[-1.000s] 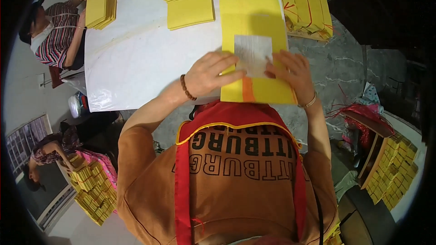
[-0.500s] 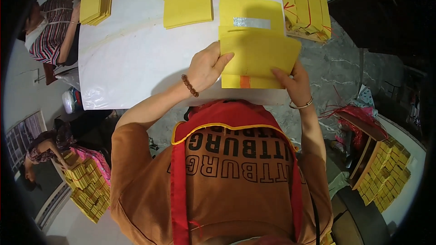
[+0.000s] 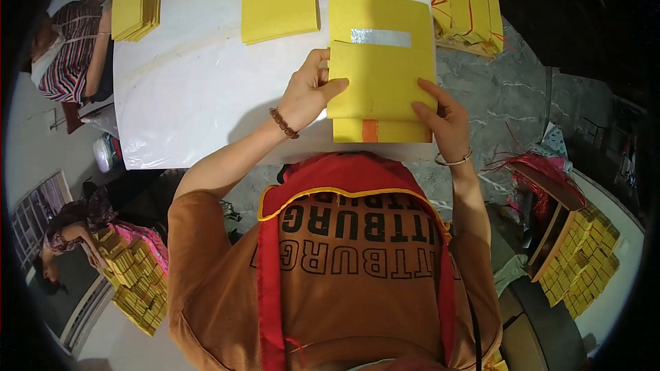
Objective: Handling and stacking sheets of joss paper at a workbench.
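A folded wad of yellow paper (image 3: 385,82) lies over a larger yellow paper stack (image 3: 381,17) near the table's right edge. The stack below has a silvery patch (image 3: 381,37) near its far end and an orange mark (image 3: 370,130) near its front end. My left hand (image 3: 309,93), with a brown bead bracelet, pinches the folded wad's left edge, thumb on top and fingers partly hidden. My right hand (image 3: 445,120), wearing a bangle, holds the opposite edge between thumb and fingers; some fingertips are hidden.
Folded yellow paper bundles (image 3: 280,14) lie farther back on the white table (image 3: 199,110). Tied yellow bundles (image 3: 464,7) stand beyond its right edge. A person in stripes (image 3: 75,55) works at the far left. Piles of yellow blocks (image 3: 581,261) flank me on both sides.
The folded wad has turned from a slant to lie nearly square over the stack. My right fingers have shifted from around its right corner to along that edge.
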Tool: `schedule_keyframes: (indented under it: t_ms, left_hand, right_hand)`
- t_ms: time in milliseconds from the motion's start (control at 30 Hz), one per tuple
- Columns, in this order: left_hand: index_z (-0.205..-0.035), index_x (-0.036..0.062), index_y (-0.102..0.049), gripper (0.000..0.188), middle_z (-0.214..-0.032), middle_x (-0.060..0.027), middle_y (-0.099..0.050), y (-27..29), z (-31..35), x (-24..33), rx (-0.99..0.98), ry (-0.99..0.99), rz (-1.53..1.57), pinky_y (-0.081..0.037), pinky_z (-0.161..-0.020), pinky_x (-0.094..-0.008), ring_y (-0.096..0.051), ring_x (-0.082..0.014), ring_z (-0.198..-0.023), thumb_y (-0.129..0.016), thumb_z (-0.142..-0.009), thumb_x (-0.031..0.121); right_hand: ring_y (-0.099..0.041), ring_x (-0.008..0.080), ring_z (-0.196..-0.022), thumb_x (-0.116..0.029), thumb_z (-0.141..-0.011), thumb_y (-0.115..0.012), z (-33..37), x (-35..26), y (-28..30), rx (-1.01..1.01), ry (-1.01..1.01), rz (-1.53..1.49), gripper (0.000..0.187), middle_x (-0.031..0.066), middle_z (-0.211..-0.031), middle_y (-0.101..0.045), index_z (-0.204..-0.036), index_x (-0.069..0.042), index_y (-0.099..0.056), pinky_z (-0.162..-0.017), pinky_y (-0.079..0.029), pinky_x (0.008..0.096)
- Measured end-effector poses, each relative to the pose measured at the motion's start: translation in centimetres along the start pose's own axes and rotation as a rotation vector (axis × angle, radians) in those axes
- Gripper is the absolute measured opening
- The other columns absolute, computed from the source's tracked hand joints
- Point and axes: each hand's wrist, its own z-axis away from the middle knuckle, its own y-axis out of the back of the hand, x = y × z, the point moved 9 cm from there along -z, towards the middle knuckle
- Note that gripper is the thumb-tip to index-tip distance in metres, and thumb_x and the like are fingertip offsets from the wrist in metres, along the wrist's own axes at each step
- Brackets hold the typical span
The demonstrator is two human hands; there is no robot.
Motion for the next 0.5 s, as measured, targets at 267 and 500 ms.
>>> schedule_keyframes:
  t_ms: [267,500]
  left_hand:
    - [-0.124,0.0003,-0.035,0.05,-0.061,0.0017,-0.05,0.4,0.0,0.1,0.045,0.032,0.061,-0.035,-0.048,-0.02,-0.043,-0.0043,-0.053,-0.061,-0.082,0.007]
    - [-0.125,0.0054,-0.038,0.05,-0.069,-0.0002,-0.054,1.2,0.7,2.3,0.131,-0.094,-0.117,-0.037,-0.052,-0.0209,-0.048,-0.0059,-0.059,-0.064,-0.082,0.009]
  right_hand:
    - [-0.054,0.0049,-0.072,-0.008,-0.08,-0.065,-0.6,0.4,0.1,0.023,-0.031,0.015,0.041,0.0036,-0.091,-0.063,-0.119,-0.001,-0.056,-0.061,-0.044,0.0186]
    - [-0.057,0.0076,-0.084,-0.007,-0.08,-0.064,-0.5,-0.3,-0.1,0.03,0.022,-0.035,0.041,0.0072,-0.101,-0.063,-0.119,0.002,-0.055,-0.072,-0.046,0.0206]
